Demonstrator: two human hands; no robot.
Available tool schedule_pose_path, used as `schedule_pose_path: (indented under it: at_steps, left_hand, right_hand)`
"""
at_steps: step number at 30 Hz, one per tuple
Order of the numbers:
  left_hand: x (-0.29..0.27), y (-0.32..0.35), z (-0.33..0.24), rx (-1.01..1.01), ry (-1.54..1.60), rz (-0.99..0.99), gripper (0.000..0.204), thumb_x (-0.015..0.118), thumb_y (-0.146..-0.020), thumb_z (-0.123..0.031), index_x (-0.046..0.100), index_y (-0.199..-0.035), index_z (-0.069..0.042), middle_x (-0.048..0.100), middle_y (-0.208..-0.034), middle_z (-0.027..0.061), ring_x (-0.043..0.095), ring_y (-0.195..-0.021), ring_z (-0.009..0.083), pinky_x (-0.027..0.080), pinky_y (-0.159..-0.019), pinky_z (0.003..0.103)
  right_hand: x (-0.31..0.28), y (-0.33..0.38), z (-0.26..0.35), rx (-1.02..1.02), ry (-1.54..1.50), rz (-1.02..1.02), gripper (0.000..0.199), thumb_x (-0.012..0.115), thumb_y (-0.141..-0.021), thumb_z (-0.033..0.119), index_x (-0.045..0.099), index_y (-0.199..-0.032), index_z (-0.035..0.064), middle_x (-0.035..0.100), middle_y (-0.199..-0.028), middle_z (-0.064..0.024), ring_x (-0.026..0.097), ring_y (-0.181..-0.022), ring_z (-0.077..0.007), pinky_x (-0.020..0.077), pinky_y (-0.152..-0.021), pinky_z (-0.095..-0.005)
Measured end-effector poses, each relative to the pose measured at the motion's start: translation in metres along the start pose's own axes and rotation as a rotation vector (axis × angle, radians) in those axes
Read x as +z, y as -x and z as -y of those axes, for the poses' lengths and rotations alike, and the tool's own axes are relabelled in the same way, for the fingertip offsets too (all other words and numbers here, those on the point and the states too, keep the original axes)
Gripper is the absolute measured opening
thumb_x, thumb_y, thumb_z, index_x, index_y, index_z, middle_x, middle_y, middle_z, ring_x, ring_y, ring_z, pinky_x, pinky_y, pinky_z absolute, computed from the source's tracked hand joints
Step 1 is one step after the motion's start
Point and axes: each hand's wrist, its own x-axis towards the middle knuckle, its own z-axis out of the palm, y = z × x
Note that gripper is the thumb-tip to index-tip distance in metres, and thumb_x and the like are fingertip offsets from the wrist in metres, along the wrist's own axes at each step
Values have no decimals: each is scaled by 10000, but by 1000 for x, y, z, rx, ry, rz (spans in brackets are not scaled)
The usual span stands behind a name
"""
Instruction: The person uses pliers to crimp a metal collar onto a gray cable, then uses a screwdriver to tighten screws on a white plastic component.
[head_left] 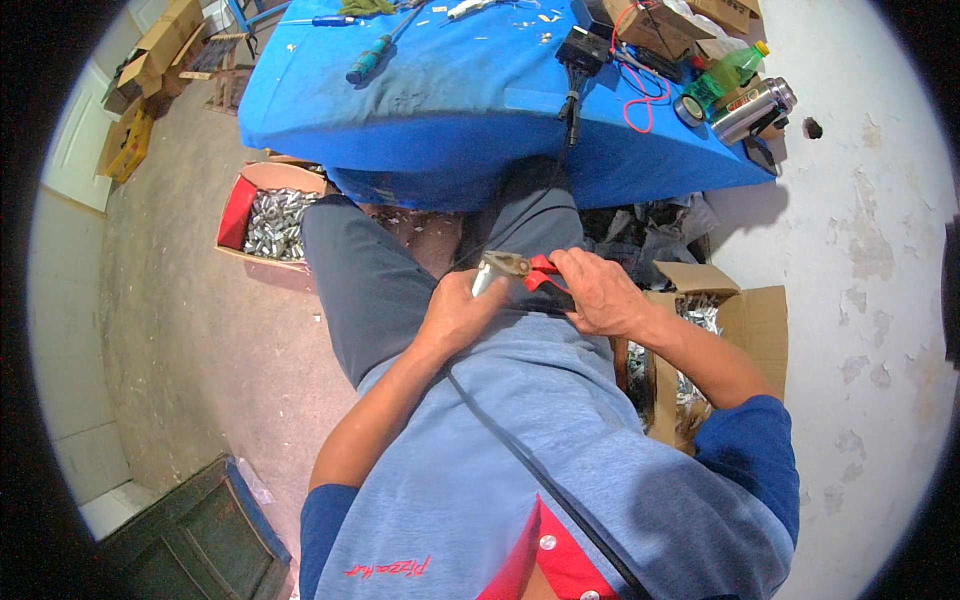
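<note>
Gripping red-handled pliers (520, 268), the right hand (600, 295) is closed over the lap; a small metal piece (483, 278) is pinched by the left hand (458, 315), below the desk (450, 90).

Blue-clothed table (470, 90) with screwdriver (368, 60), flask (750, 108)

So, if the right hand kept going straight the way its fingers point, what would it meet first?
The right hand points toward the person's left, gripping the red-handled pliers. Going straight on, it would probably meet the left hand first, which holds a small metal piece at the pliers' jaws.
</note>
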Motion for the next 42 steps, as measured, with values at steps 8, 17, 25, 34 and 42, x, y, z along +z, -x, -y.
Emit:
schedule_pose_path:
  at_steps: [8, 17, 25, 34, 42]
  left_hand:
    - [4, 3, -15, 112, -85, -123, 356, 606, -897, -328, 647, -886, 26, 631, -729, 235, 642, -679, 359, 482, -638, 419]
    - [8, 1, -12, 136, -138, -163, 300, 623, -878, -289, 642, -873, 10, 631, -757, 250, 636, -757, 428, 482, -650, 456]
    - [6, 3, -11, 125, -181, -197, 294, 625, -852, -291, 661, -899, -3, 635, -779, 259, 634, -776, 434, 484, -674, 478]
    - [6, 2, -9, 142, -209, -124, 307, 628, -829, -287, 687, -947, -9, 659, -811, 251, 649, -793, 419, 500, -720, 475]
    - [2, 4, -15, 49, -106, -38, 358, 625, -845, -333, 694, -960, -1, 661, -795, 253, 669, -787, 392, 506, -716, 437]
  right_hand:
    - [-2, 3, -13, 185, -614, 72, 453, 654, -735, 71, 520, -1164, 10, 588, -979, -110, 596, -896, -221, 495, -758, -360]
    - [-27, 5, -4, 121, -811, 427, 484, 543, -772, 97, 514, -1238, -33, 620, -990, -88, 560, -894, -148, 460, -841, -305]
    - [-26, 6, 9, 22, -85, 125, 692, 631, -735, 115, 356, -1351, -37, 517, -1166, -217, 522, -1064, -384, 489, -862, -458]
    - [-21, 3, 9, -10, 249, 10, 784, 727, -646, 69, 395, -1350, -26, 519, -1186, -174, 548, -1045, -320, 546, -790, -389]
    - [-22, 5, 10, 7, 141, 54, 596, 675, -754, 129, 450, -1292, 8, 557, -1040, -151, 583, -959, -320, 528, -781, -421]
